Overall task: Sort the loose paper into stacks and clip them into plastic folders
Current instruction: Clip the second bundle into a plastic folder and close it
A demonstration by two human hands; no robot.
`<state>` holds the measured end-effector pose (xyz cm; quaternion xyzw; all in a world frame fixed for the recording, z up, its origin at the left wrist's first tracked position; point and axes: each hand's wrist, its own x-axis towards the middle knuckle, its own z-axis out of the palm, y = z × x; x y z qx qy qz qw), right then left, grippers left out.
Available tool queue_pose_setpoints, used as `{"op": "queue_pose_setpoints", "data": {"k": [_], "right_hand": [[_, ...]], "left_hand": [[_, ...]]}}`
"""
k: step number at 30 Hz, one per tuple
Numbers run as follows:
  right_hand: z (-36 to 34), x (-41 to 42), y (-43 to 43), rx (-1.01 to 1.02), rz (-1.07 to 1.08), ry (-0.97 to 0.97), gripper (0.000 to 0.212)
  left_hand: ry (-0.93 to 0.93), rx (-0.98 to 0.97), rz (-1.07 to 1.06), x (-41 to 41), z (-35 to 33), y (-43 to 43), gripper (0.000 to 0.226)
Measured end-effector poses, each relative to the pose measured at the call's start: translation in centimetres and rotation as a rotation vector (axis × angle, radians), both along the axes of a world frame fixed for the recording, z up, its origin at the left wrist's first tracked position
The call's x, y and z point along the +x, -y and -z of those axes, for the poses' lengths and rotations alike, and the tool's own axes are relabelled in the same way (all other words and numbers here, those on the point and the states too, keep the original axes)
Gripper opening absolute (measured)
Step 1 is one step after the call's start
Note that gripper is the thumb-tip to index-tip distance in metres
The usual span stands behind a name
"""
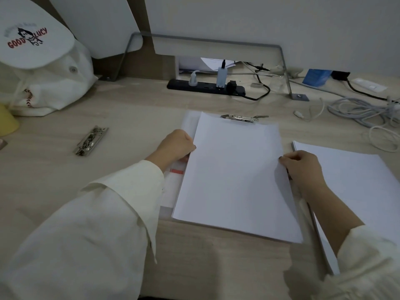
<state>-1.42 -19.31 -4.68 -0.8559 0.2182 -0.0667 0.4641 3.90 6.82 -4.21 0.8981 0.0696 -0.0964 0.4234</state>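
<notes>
A white paper stack [236,178] lies on a clear plastic folder [173,191] in the middle of the desk. The folder's metal clip [239,118] shows just past the stack's far edge. My left hand [176,146] grips the stack's left edge with curled fingers. My right hand [303,167] pinches its right edge. A second white paper stack [355,185] lies to the right, partly under my right forearm. A loose metal folder clip [91,140] rests on the desk to the left.
A black power strip [205,86] with plugs sits at the back. Tangled grey and white cables [359,113] lie at the back right. A white cloth bag [43,83] stands at the far left, and a yellow object [6,123] shows at the left edge.
</notes>
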Motion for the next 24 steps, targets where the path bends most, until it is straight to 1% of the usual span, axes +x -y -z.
{"op": "queue_pose_setpoints", "data": {"k": [2,6,9,12,13,15,17,18,20,21,22,24], "right_hand": [[0.2,0.0,0.0,-0.046,-0.001,-0.002,0.010],[0.4,0.0,0.1,-0.022,0.002,-0.010,0.011],[0.6,0.1,0.0,-0.015,-0.002,-0.010,0.007],[1.0,0.1,-0.1,-0.051,0.003,0.008,0.014],[1.1,0.1,-0.2,-0.075,0.001,0.020,0.019],[1.2,-0.1,-0.3,-0.157,-0.029,0.044,0.027],[1.1,-0.2,-0.4,-0.302,-0.102,0.072,0.035],[0.9,-0.3,-0.6,-0.391,-0.145,0.083,0.039],[0.8,-0.4,-0.8,-0.550,-0.226,0.086,0.040],[0.7,-0.4,-0.8,-0.600,-0.257,0.079,0.040],[0.7,-0.3,-0.8,-0.631,-0.279,0.060,0.040],[0.6,-0.1,-0.6,-0.659,-0.307,0.024,0.041]], "left_hand": [[0.012,0.042,0.001,0.0,0.0,0.2,0.015],[0.033,0.130,0.010,0.1,0.1,0.5,0.018],[0.043,0.203,0.023,-0.2,0.0,0.7,0.016],[0.055,0.294,0.031,-0.7,-0.3,1.0,0.005],[0.058,0.324,0.035,-0.8,-0.3,1.1,0.009],[0.061,0.395,0.041,-1.1,-0.4,1.3,0.021],[0.112,0.486,0.078,-1.4,-0.6,1.7,0.034],[0.160,0.524,0.129,-1.5,-0.6,1.8,0.044],[0.275,0.585,0.302,-1.5,-0.7,2.0,0.064],[0.312,0.616,0.387,-1.4,-0.7,2.1,0.069],[0.323,0.640,0.452,-1.3,-0.7,2.1,0.069],[0.312,0.631,0.491,-1.2,-0.5,2.3,0.055]]}}
